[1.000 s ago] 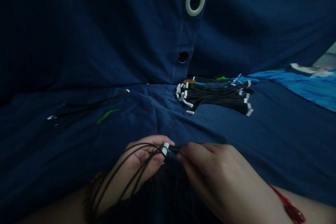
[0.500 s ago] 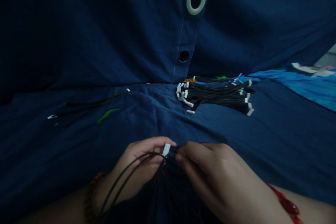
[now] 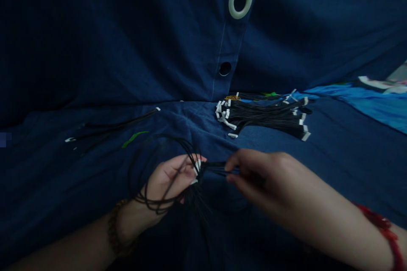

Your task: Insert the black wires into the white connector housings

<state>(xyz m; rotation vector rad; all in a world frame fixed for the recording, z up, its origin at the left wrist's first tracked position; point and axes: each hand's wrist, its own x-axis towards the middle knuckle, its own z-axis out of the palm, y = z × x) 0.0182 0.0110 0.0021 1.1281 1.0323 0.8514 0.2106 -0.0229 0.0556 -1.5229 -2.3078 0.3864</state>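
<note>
My left hand is closed, pinching a white connector at the end of a bunch of thin black wires. Several of those wires loop over its back and wrist; others hang below it as a dark, blurred tuft. To the right, my right hand pinches the black wires that run out from the connector, holding them stretched between the two hands. Its fingertips are slightly blurred.
Beyond my hands, a thick bundle of black wires with white connectors lies on dark blue cloth. At left rest a few loose wires and a green strip. Orange bands sit behind the bundle. Bright blue fabric spreads at right.
My right hand has slid right along the wires, away from my left hand, so a longer stretch shows between them. Black wires have swung up into loops around my left hand.
</note>
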